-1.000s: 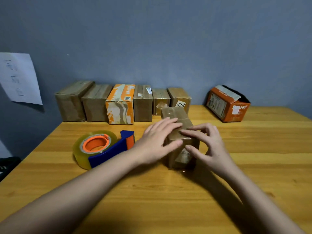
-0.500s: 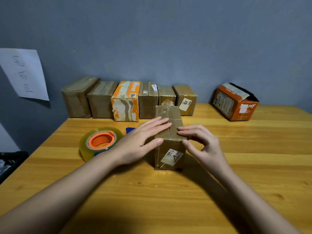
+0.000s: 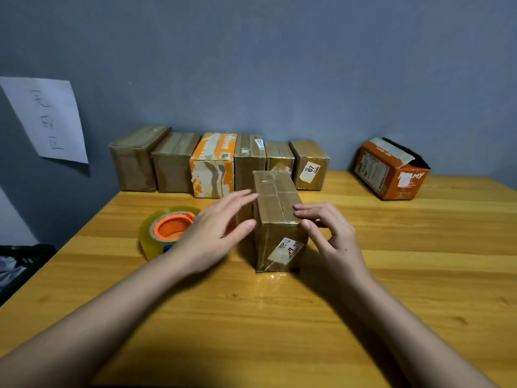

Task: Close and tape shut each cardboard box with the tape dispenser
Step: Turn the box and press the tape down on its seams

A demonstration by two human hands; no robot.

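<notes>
A small brown cardboard box (image 3: 275,219) stands on the wooden desk (image 3: 279,317), its flaps down and shiny clear tape running along the top seam and down the near end, where a white label is stuck. The left hand (image 3: 212,233) lies flat and open against the left side of this box, fingers spread, the thumb tip touching the upper left edge near the front corner. The right hand (image 3: 333,236) is at the right side of the box, fingers curled, its fingertips (image 3: 300,212) pressing the top right edge near the front; it clasps nothing but the box edge.

Just left of the box, partly behind the left hand, lies the tape dispenser (image 3: 167,232): one thick roll of clear tape on an orange hub, with a bit of blue frame showing below.

Behind the box, against the grey wall, a row of boxes (image 3: 218,163) stands side by side, six in all: five brown and one orange and white (image 3: 212,166). All six look closed. Well to the right of the box an orange box (image 3: 391,169) lies tilted, one flap lifted and its dark inside open; what it holds cannot be seen. That makes eight boxes counted.

A white sheet of paper (image 3: 47,119) with handwriting hangs on the wall, far left of the row.
</notes>
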